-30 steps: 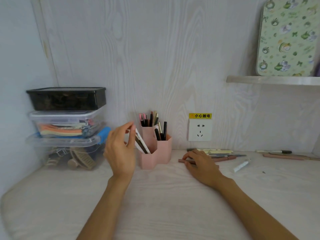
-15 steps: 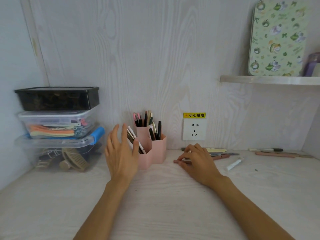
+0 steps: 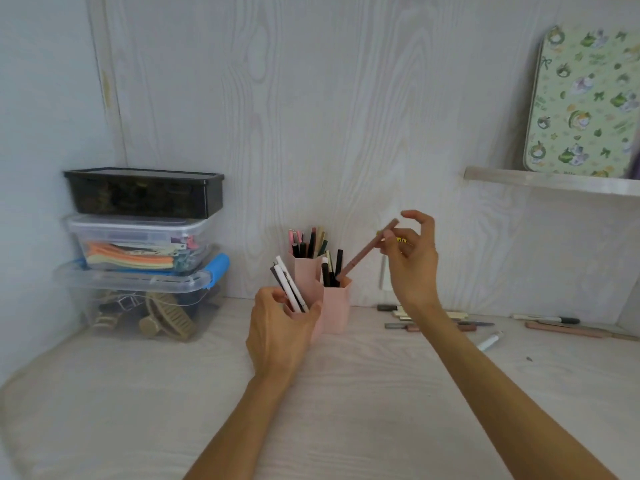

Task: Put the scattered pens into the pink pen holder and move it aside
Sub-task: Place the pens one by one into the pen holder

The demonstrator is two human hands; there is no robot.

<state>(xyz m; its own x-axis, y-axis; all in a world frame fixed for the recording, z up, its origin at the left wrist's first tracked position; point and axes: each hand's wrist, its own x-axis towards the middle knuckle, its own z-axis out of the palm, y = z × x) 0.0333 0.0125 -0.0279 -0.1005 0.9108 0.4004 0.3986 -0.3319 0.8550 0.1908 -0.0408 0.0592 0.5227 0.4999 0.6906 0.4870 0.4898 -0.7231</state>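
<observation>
The pink pen holder (image 3: pixel 335 308) stands on the desk against the back wall, with several pens upright in its compartments. My left hand (image 3: pixel 277 332) wraps around its front left compartment, where white and black pens lean out. My right hand (image 3: pixel 414 261) is raised to the holder's right and pinches a brown-pink pen (image 3: pixel 367 251), tilted, with its lower tip at the rim of the right compartment. Several scattered pens (image 3: pixel 450 322) lie on the desk behind my right forearm, and more pens (image 3: pixel 568 328) lie at the far right.
A stack of plastic storage boxes (image 3: pixel 142 251) stands at the left, close to the holder. A white tube (image 3: pixel 489 341) lies among the loose pens. A shelf (image 3: pixel 554 181) with a patterned tin juts out at upper right. My right hand hides the wall socket.
My right hand picked the brown-pink pen off the desk and lifted it to the holder's right compartment. My left hand went from open beside the holder to gripping it.
</observation>
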